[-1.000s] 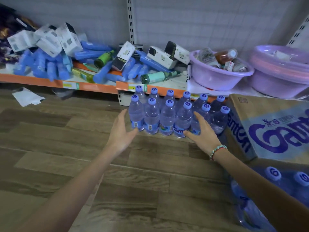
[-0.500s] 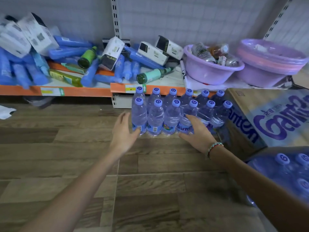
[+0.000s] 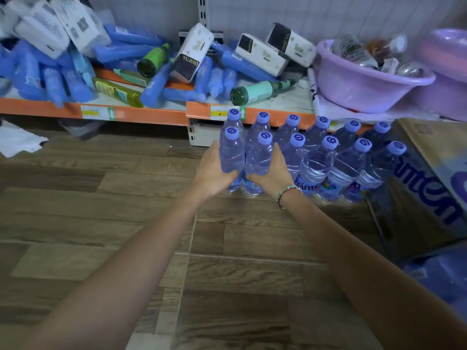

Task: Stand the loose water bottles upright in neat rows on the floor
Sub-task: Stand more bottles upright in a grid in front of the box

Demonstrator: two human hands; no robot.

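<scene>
Squaring up the clear plastic water bottles with blue caps, I see them standing upright in two rows on the wood-plank floor, just in front of the orange-edged shelf. My left hand cups the front-left bottle from outside, fingers loosely curled. My right hand presses flat against its neighbour, fingers extended between bottles; neither is closed in a full grasp. Thin walls look crushable, I judge. Pushing unevenly could tip one bottle and topple the row toward the printed cardboard carton at right.
</scene>
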